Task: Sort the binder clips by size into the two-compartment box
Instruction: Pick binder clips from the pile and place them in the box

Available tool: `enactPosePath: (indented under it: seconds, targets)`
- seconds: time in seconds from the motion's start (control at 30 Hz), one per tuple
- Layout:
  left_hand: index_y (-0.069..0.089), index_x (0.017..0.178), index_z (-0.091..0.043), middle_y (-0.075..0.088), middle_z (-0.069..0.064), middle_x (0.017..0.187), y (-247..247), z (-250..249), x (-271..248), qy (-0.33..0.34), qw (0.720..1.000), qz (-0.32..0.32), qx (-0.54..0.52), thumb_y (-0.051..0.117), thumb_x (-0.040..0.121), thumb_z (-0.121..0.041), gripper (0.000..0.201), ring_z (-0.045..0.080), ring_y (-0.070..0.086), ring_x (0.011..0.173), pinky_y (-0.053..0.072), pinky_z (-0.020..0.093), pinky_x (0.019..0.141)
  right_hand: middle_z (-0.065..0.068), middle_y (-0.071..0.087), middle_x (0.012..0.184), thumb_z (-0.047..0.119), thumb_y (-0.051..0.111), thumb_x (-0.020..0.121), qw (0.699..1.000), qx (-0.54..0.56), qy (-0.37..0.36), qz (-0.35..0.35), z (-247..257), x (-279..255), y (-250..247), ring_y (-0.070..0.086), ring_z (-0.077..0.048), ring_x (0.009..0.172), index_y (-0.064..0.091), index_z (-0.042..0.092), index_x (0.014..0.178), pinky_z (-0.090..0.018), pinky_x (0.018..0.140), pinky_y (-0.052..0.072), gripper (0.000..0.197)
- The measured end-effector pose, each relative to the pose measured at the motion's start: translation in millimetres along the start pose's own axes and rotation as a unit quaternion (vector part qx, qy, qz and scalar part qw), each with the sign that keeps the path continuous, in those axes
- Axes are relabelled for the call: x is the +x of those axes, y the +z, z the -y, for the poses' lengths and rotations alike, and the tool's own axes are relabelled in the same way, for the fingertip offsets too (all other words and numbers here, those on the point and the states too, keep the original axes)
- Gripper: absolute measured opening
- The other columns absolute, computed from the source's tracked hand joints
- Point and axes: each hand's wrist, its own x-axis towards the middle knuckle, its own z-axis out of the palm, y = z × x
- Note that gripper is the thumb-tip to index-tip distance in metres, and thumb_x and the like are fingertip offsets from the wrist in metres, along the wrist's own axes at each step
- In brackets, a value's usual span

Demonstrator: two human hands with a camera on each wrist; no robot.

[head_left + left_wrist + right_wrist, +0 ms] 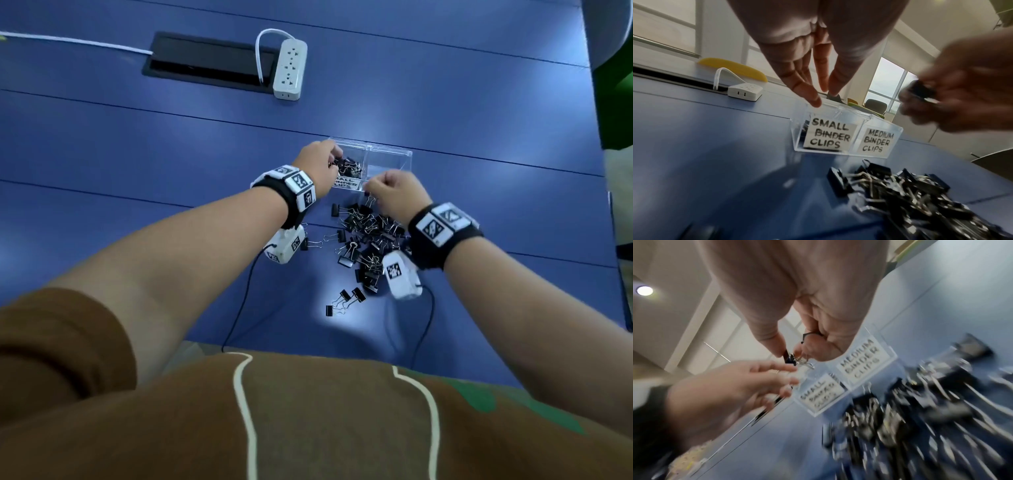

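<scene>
A clear two-compartment box [390,151] stands on the blue table, labelled "SMALL BINDER CLIPS" [828,136] on the left and "MEDIUM BINDER CLIPS" [877,141] on the right. Small black clips [351,166] lie in the left compartment; the right one looks bare. My left hand [824,97] hovers over the small compartment with straight fingers and holds nothing. My right hand [791,355] pinches a black binder clip [788,359] just in front of the box. A pile of black clips [370,236] lies between my wrists.
A white power strip [290,68] and a black cable slot [205,61] sit at the far side of the table. Three loose clips [344,301] lie nearer my body. Thin black wrist-camera cables [239,308] trail over the table's near edge.
</scene>
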Motion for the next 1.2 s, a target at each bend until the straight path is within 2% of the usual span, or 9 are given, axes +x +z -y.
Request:
enactPosePath:
  seconds: [0.17, 0.27, 0.37, 0.47, 0.57, 0.73, 0.87, 1.03, 1.2]
  targets:
    - [0.062, 0.099, -0.017, 0.067, 0.003, 0.096, 8.5, 18.0, -61.8, -0.004, 0.997, 0.071, 0.0, 0.054, 0.086, -0.013, 0.016, 0.021, 0.061, 0.087, 0.052, 0.032, 0.081, -0.003, 0.049, 0.058, 0.021, 0.055, 0.085, 0.989, -0.13, -0.057, -0.039, 37.0, 44.4, 2.7, 0.044, -0.02, 0.056, 0.049, 0.014, 0.066, -0.026, 0.049, 0.037, 0.021]
    - [0.061, 0.095, -0.017, 0.065, 0.001, 0.088, 25.8, 26.4, -109.2, 0.03, 0.979, 0.195, 0.054, 0.058, 0.084, -0.016, 0.012, 0.021, 0.062, 0.085, 0.053, 0.037, 0.083, -0.034, 0.058, 0.08, 0.012, 0.052, 0.084, 0.966, -0.246, -0.081, -0.029, 45.6, 58.9, 17.9, 0.054, -0.043, 0.075, 0.044, 0.011, 0.061, -0.04, 0.064, 0.05, 0.024]
    - [0.059, 0.101, -0.016, 0.059, 0.001, 0.098, 42.1, 35.4, -146.0, 0.057, 0.96, 0.259, 0.092, 0.063, 0.084, -0.023, 0.019, 0.021, 0.057, 0.091, 0.05, 0.033, 0.083, -0.024, 0.06, 0.11, 0.016, 0.052, 0.089, 0.951, -0.293, -0.096, -0.021, 40.1, 66.1, 27.0, 0.058, -0.036, 0.099, 0.061, 0.001, 0.096, -0.036, 0.084, 0.047, 0.019]
    - [0.055, 0.106, -0.014, 0.056, 0.002, 0.11, 54.9, 41.8, -166.0, 0.067, 0.953, 0.277, 0.105, 0.068, 0.082, -0.037, 0.035, 0.021, 0.056, 0.095, 0.042, 0.031, 0.077, -0.015, 0.051, 0.122, 0.019, 0.052, 0.092, 0.953, -0.279, -0.117, -0.029, 31.8, 60.0, 27.7, 0.057, -0.029, 0.099, 0.06, 0.006, 0.111, -0.028, 0.084, 0.042, 0.025]
    - [0.051, 0.107, -0.015, 0.054, 0.003, 0.109, 65.6, 46.3, -173.0, 0.071, 0.951, 0.276, 0.121, 0.069, 0.079, -0.044, 0.044, 0.023, 0.055, 0.094, 0.042, 0.032, 0.076, -0.011, 0.056, 0.113, 0.017, 0.052, 0.09, 0.951, -0.266, -0.159, -0.019, 23.0, 35.1, 28.2, 0.057, -0.023, 0.092, 0.063, 0.009, 0.102, -0.028, 0.084, 0.044, 0.018]
    - [0.053, 0.105, -0.012, 0.05, 0.007, 0.112, 72.5, 43.5, -171.9, 0.071, 0.947, 0.272, 0.153, 0.062, 0.086, -0.039, 0.033, 0.028, 0.055, 0.095, 0.047, 0.038, 0.077, 0.002, 0.063, 0.088, 0.013, 0.055, 0.084, 0.938, -0.29, -0.146, 0.125, -13.6, -33.7, 35.7, 0.057, -0.013, 0.075, 0.065, 0.017, 0.093, -0.026, 0.075, 0.05, 0.014]
    - [0.057, 0.09, -0.01, 0.05, 0.012, 0.107, 72.1, 44.9, -168.1, 0.062, 0.952, 0.264, 0.142, 0.06, 0.087, -0.027, 0.018, 0.033, 0.057, 0.089, 0.049, 0.042, 0.077, 0.001, 0.056, 0.09, 0.015, 0.057, 0.081, 0.91, -0.345, -0.124, 0.193, -55.9, -71.8, 48.5, 0.058, -0.022, 0.089, 0.064, 0.018, 0.093, -0.035, 0.081, 0.051, 0.013]
    - [0.047, 0.085, -0.014, 0.056, 0.012, 0.1, 59.8, 43.6, -160.1, 0.05, 0.968, 0.235, 0.075, 0.056, 0.09, -0.017, 0.011, 0.03, 0.054, 0.089, 0.042, 0.036, 0.078, -0.001, 0.055, 0.104, 0.022, 0.056, 0.085, 0.914, -0.361, -0.097, 0.158, -86.4, -90.3, 55.3, 0.052, -0.022, 0.103, 0.061, 0.017, 0.101, -0.035, 0.078, 0.048, 0.018]
    - [0.043, 0.116, -0.01, 0.058, 0.011, 0.089, 60.9, 34.5, -151.3, 0.012, 0.974, 0.223, 0.045, 0.038, 0.091, -0.006, 0.025, 0.031, 0.054, 0.078, 0.043, 0.037, 0.071, 0.006, 0.049, 0.081, 0.022, 0.065, 0.082, 0.968, -0.237, -0.045, 0.071, -92.8, -84.6, 33.2, 0.053, -0.017, 0.076, 0.062, 0.021, 0.088, -0.031, 0.073, 0.049, 0.007]
